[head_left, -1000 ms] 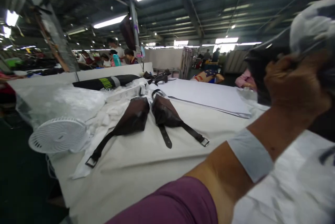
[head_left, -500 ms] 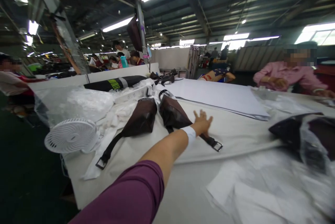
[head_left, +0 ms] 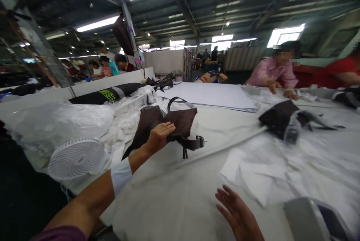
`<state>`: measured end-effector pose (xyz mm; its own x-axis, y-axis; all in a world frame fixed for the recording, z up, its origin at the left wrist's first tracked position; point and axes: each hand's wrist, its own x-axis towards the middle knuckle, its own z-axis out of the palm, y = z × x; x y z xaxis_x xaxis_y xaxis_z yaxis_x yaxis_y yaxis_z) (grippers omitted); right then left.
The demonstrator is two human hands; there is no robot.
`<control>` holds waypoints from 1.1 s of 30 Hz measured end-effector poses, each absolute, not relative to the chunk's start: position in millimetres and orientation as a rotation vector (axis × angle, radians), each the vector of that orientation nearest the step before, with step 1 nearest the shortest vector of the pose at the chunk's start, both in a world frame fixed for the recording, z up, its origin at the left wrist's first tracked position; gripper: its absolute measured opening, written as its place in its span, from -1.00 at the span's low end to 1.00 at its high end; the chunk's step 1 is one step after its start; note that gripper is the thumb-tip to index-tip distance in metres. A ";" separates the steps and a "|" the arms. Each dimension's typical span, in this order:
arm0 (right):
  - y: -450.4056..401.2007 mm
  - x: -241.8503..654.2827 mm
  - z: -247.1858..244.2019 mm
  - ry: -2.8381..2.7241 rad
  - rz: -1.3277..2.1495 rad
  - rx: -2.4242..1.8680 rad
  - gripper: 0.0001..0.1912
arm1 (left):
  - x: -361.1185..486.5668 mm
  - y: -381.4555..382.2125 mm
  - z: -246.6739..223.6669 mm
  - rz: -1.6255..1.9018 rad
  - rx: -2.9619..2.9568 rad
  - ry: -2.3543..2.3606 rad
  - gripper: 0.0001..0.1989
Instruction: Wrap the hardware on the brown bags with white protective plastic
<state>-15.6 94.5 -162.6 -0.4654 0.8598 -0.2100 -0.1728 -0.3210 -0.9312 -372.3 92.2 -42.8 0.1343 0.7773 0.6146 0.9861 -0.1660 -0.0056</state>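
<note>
Two dark brown leather pieces [head_left: 180,121] with black straps lie bunched together on the white-covered table [head_left: 168,203], a metal buckle [head_left: 200,142] at their right end. My left hand [head_left: 160,136] rests on top of them and holds them, its fingers pointing right. My right hand [head_left: 236,211] hangs open at the bottom of the view, fingers spread, touching nothing I can make out. Further right lies another dark brown piece [head_left: 278,119], partly wrapped in clear plastic.
A white desk fan [head_left: 77,158] and a clear plastic bag [head_left: 56,121] lie left. Behind are a black roll [head_left: 105,94] and a large white sheet [head_left: 208,94]. White paper scraps [head_left: 253,169] cover the right side, where a co-worker's hands [head_left: 277,86] rest on the table.
The two brown pieces, apart before, now lie together and have shifted. My left hand has come back onto them, and my right hand has entered the view. The view has turned right.
</note>
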 end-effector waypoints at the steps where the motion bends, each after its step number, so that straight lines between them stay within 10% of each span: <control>1: 104.7 -21.6 -156.7 -1.013 1.950 -0.920 -0.37 | -365.3 67.6 -44.4 -0.802 -2.042 -1.584 -0.67; 13: 50.4 -98.5 -139.8 -0.644 2.252 -0.984 -0.73 | -304.5 -39.4 -143.1 -0.892 -2.355 -1.585 -0.60; 18: -6.2 -115.2 -148.2 -0.737 2.529 -0.877 -0.56 | -318.7 -33.4 -135.1 -0.772 -2.375 -1.578 -0.55; 27: -2.6 -120.3 -164.1 -1.605 2.218 -0.964 -0.93 | -338.2 -74.2 -121.6 -0.441 -2.322 -1.888 -0.40; 33: -0.1 -72.7 -163.2 -2.048 1.750 -0.920 -0.83 | -210.4 -133.2 -108.6 -1.673 -2.037 -3.046 -0.66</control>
<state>-72.7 -0.1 -163.2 -0.7527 0.6335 -0.1796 0.2761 0.0560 -0.9595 -210.4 -133.2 -108.6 -0.2146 0.9459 -0.2432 0.3024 0.3011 0.9044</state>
